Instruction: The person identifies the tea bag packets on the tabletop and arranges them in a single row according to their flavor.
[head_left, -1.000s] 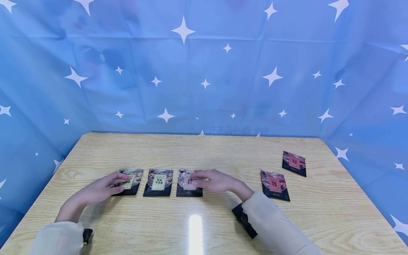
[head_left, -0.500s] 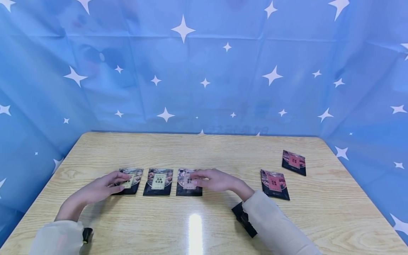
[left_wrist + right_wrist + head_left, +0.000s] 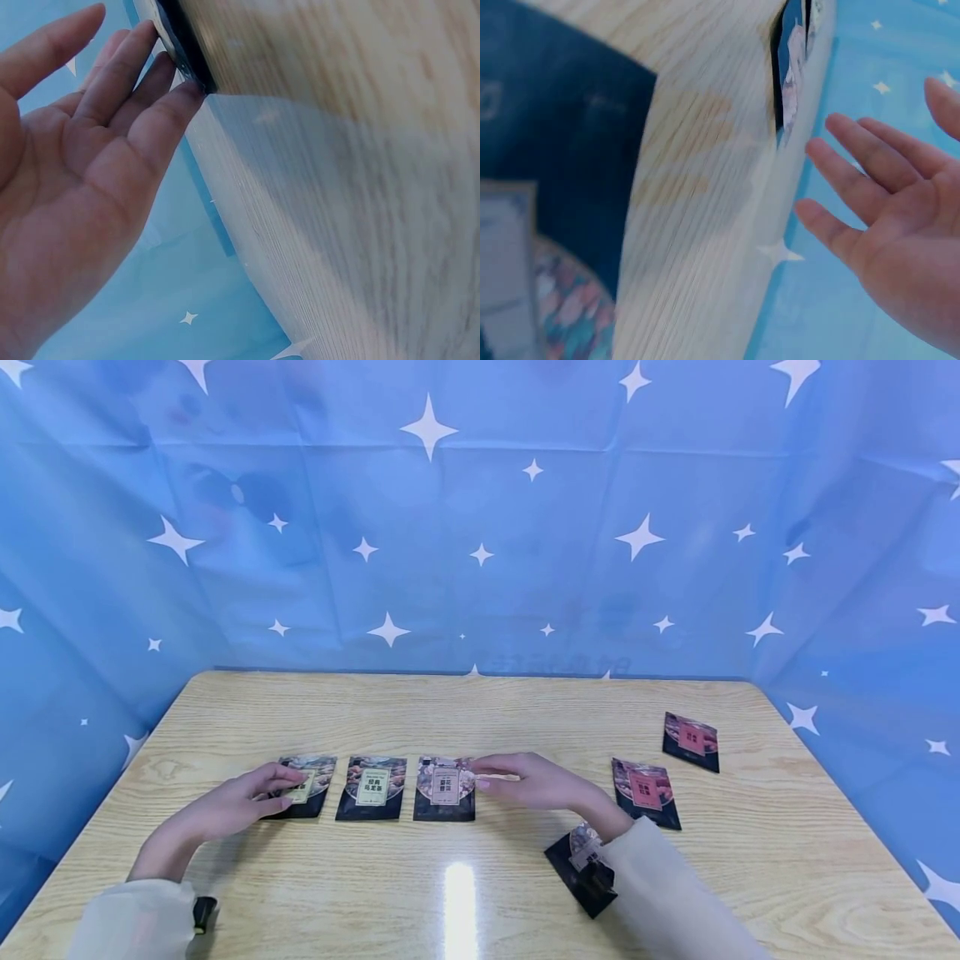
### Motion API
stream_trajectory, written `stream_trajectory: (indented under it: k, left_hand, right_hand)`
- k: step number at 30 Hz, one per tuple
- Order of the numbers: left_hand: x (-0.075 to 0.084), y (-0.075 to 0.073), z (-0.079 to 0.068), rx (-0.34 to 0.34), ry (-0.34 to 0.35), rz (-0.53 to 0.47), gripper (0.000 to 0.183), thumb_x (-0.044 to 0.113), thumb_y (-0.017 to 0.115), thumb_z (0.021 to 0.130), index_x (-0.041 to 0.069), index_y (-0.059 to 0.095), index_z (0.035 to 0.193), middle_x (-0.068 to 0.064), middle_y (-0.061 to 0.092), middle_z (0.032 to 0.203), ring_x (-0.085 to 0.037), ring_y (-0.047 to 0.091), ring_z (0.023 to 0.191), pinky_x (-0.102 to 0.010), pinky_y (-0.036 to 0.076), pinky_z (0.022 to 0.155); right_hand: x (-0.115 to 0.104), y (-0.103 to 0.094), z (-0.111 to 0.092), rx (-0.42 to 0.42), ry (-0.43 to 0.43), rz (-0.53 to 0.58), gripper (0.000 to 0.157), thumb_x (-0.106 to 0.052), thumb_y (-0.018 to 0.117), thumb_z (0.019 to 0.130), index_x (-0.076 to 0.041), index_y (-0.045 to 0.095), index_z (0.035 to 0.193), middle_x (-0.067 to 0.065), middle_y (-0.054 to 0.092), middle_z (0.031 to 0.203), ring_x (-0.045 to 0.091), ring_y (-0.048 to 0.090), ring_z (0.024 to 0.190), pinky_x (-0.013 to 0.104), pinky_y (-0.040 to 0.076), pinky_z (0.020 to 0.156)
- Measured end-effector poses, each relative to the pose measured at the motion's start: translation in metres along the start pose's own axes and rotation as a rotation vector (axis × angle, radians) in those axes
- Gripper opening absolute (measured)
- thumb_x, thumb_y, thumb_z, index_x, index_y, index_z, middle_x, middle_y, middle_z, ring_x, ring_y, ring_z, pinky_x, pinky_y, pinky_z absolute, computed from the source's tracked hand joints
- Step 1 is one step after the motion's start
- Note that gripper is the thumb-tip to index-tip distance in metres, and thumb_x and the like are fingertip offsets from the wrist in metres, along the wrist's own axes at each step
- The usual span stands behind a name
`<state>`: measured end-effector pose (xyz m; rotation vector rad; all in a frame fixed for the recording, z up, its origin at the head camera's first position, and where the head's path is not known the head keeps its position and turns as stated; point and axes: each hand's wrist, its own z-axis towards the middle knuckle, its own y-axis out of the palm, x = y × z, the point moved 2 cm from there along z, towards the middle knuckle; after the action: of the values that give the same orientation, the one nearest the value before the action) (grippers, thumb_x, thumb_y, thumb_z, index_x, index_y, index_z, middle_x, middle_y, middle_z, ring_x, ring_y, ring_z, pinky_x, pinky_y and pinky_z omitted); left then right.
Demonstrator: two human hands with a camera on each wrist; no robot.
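Note:
My left hand [image 3: 228,806] lies over a dark tea packet [image 3: 318,777] with a pale green label, the leftmost of a row of three. In the left wrist view its fingers are loosely straight, tips resting at the packet's edge. Beside it is a second green-labelled tea packet [image 3: 372,788]. The third, a tea packet with a pale purple label [image 3: 444,789], lies flat with its whole front showing. Just off its right edge is my right hand [image 3: 536,783], fingers extended and holding nothing; the right wrist view shows the open palm [image 3: 915,217].
Another purple-labelled packet [image 3: 577,868] lies tilted under my right forearm, partly covered by the sleeve [image 3: 667,885]. Two red-labelled packets, one nearer [image 3: 647,793] and one farther back [image 3: 691,742], lie on the right. A blue starry cloth [image 3: 480,527] hangs behind the wooden table [image 3: 480,718].
My right hand has drawn back to the right, off the purple-labelled packet, uncovering its label. More of the tilted packet under my forearm shows. My left hand stays in place.

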<state>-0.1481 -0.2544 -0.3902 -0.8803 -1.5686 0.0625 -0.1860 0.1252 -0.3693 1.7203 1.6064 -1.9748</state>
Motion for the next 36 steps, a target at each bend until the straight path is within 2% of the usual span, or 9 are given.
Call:
stream_trajectory:
  k: [5,16,20,26,28,32,36]
  left_hand:
    - [0.001,0.0,0.0,-0.004,0.003,-0.008,0.038,0.012,0.049,0.095,-0.008,0.038,0.127,-0.032,0.035,0.133,-0.049,0.031,0.122,-0.052,0.041,0.088]
    - [-0.002,0.0,0.001,-0.006,0.0,-0.019,0.039,0.014,0.049,0.096,-0.007,0.038,0.127,-0.032,0.035,0.133,-0.049,0.029,0.123,-0.052,0.04,0.088]
    - [-0.002,0.0,0.001,-0.005,-0.005,-0.025,0.039,0.015,0.05,0.095,-0.006,0.039,0.127,-0.031,0.034,0.134,-0.049,0.028,0.124,-0.053,0.04,0.089]
    - [-0.003,-0.001,0.001,-0.002,-0.009,-0.028,0.04,0.016,0.05,0.095,-0.005,0.039,0.127,-0.031,0.034,0.134,-0.049,0.028,0.124,-0.053,0.039,0.09]
    - [-0.003,-0.001,0.001,0.001,-0.006,-0.027,0.04,0.016,0.051,0.095,-0.005,0.039,0.127,-0.03,0.034,0.134,-0.049,0.028,0.124,-0.053,0.039,0.09]
    - [-0.003,-0.001,0.001,0.002,-0.004,-0.025,0.04,0.016,0.051,0.095,-0.005,0.04,0.127,-0.03,0.035,0.134,-0.048,0.028,0.124,-0.053,0.039,0.09]
    - [-0.003,-0.001,0.001,-0.001,-0.002,-0.028,0.04,0.016,0.051,0.095,-0.005,0.04,0.127,-0.03,0.034,0.134,-0.048,0.028,0.124,-0.053,0.039,0.09]
  right_hand:
    - [0.006,-0.004,-0.014,0.056,0.001,-0.006,0.047,-0.03,0.047,0.097,0.002,0.045,0.132,0.015,0.051,0.128,0.028,0.049,0.117,0.043,0.038,0.097]
    - [0.019,-0.015,-0.055,0.128,0.067,0.049,0.047,-0.028,0.047,0.097,0.004,0.045,0.131,0.016,0.053,0.125,0.031,0.049,0.116,0.046,0.041,0.092]
    - [0.022,-0.019,-0.073,0.146,0.087,0.067,0.046,-0.027,0.046,0.097,0.004,0.045,0.131,0.017,0.054,0.124,0.031,0.051,0.114,0.041,0.045,0.088]
    - [0.03,-0.021,-0.097,0.156,0.074,0.126,0.045,-0.022,0.045,0.098,0.008,0.042,0.131,0.022,0.053,0.122,0.032,0.052,0.111,0.028,0.047,0.084]
    - [0.032,-0.02,-0.104,0.16,0.072,0.126,0.044,-0.021,0.046,0.097,0.009,0.043,0.13,0.021,0.056,0.119,0.029,0.056,0.106,0.025,0.048,0.082]
    - [0.035,-0.017,-0.117,0.16,0.07,0.136,0.045,-0.02,0.047,0.097,0.011,0.042,0.13,0.018,0.061,0.11,0.021,0.062,0.092,0.027,0.05,0.069]
    - [0.037,-0.013,-0.128,0.144,0.082,0.168,0.047,-0.02,0.046,0.098,0.014,0.039,0.13,0.012,0.065,0.086,0.019,0.062,0.073,0.026,0.046,0.056]
